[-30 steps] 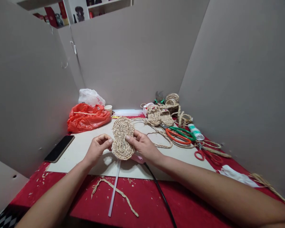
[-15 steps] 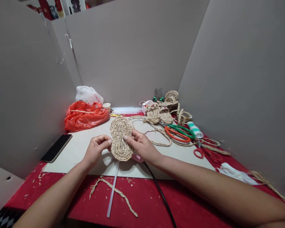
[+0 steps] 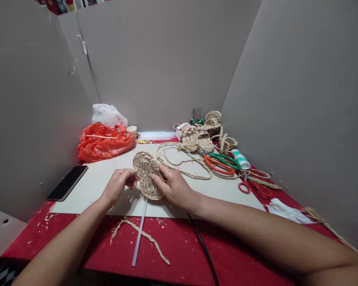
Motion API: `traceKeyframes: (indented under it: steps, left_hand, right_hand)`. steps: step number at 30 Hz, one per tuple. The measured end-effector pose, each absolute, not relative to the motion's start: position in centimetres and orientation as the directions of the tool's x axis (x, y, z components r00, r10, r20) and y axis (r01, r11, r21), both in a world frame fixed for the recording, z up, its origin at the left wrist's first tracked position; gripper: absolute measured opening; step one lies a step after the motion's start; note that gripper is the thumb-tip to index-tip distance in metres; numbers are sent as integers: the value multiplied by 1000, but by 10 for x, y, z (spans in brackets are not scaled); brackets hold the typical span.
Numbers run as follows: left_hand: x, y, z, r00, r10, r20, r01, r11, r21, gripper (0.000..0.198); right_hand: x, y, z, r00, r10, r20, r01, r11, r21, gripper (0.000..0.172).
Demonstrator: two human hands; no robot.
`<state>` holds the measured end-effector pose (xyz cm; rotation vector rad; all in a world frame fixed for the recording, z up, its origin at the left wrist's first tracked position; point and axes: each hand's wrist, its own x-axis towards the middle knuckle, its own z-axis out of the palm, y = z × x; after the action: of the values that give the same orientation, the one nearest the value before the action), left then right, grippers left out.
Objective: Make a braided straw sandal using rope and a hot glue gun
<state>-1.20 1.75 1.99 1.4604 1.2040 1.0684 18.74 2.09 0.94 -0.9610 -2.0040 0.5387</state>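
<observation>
A woven straw sole (image 3: 147, 174), coiled from braided cord and narrowed at the waist, is held tilted above the white board. My right hand (image 3: 174, 186) grips its right side, thumb on the upper face and the other fingers partly hidden behind. My left hand (image 3: 121, 183) is closed at the left edge, its curled fingertips touching the rim. Below the sole, a translucent glue stick (image 3: 139, 234) sticks out toward me; whatever its upper end meets is hidden. A loose piece of straw braid (image 3: 152, 240) lies across the red cloth under that stick.
Large scissors (image 3: 222, 163), red-handled scissors (image 3: 255, 188) and finished straw slippers (image 3: 197, 140) lie at right on the white board (image 3: 98, 194) and red cloth. A phone (image 3: 68, 182) and red plastic bag (image 3: 106, 143) are at left. A black cable (image 3: 204, 248) crosses the front edge.
The sole has tilted and come slightly down and left, with my right hand moving along. My left fingers have curled more at its edge. The camera view has shifted slightly.
</observation>
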Motion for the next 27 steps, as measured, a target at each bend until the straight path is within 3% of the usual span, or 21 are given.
traceKeyframes:
  steps: [5,12,20,27]
  left_hand:
    - [-10,19,16,132,989,-64,-21,67,998,25]
    - [-4,16,21,125,978,-165,-134,182,974,27]
    - [2,14,25,80,977,-200,-156,210,965,26]
    - [7,18,23,105,953,-283,-211,299,931,19]
  right_hand:
    - [187,17,11,-405,776,483,541,630,-557,14]
    - [186,15,12,-483,757,441,648,647,-401,12]
    - [186,21,19,-410,796,446,598,604,-527,14]
    - [186,27,22,-404,797,449,454,601,-658,18]
